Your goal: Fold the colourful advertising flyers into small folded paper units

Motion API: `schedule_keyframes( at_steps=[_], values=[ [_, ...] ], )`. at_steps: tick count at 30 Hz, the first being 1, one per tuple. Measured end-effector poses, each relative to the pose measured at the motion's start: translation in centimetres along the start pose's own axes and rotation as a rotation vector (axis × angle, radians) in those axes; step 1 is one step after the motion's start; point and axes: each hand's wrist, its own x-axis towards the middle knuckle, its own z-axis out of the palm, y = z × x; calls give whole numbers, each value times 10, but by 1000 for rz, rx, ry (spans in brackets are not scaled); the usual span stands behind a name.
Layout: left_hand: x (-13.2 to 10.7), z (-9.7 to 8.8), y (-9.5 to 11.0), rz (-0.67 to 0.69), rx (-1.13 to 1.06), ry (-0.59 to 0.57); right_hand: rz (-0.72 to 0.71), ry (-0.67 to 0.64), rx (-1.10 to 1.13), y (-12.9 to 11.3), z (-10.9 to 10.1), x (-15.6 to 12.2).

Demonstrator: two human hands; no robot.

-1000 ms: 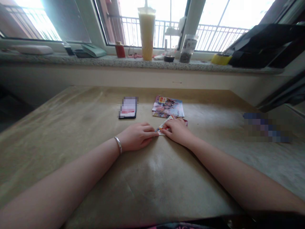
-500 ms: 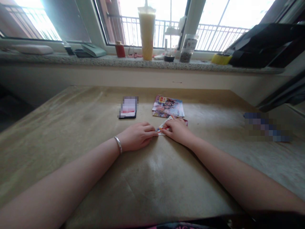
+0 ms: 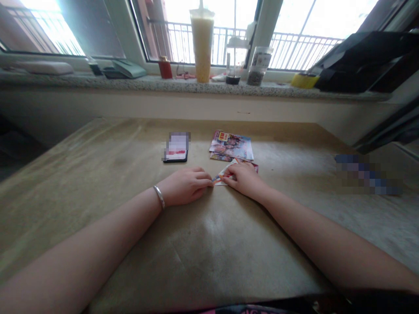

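A small folded piece of printed paper (image 3: 221, 179), white with orange and blue parts, lies on the table between my hands. My left hand (image 3: 187, 186), with a silver bangle at the wrist, pinches the paper's pointed left corner, its fingers held close together. On the other side, my right hand (image 3: 246, 178) is closed over the paper and presses it down, hiding much of it. A reddish printed edge (image 3: 255, 167) shows just beyond the right knuckles. Right behind that hand lie several colourful printed leaflets (image 3: 231, 145) in a stack.
Left of the leaflets is a phone (image 3: 176, 147) with a lit, blurred screen. A blurred bluish long object (image 3: 366, 174) lies at the table's right. On the windowsill (image 3: 147, 85) stand a tall cup of yellow drink (image 3: 202, 48), a red bottle (image 3: 165, 68) and a black bag (image 3: 363, 61).
My left hand has shifted slightly left, and a little more of the paper's left corner shows. My right hand stays in place on the paper.
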Motion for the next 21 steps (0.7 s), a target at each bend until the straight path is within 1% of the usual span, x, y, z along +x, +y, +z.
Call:
schedule_keyframes(
  at_steps=[8,21],
  values=[
    [-2,-4,0,-44,-25,-15,0,9,0,0,1,-1],
    [-5,-12,-1,-72,-109,-41,-8,18,5,1,1,-1]
  ],
)
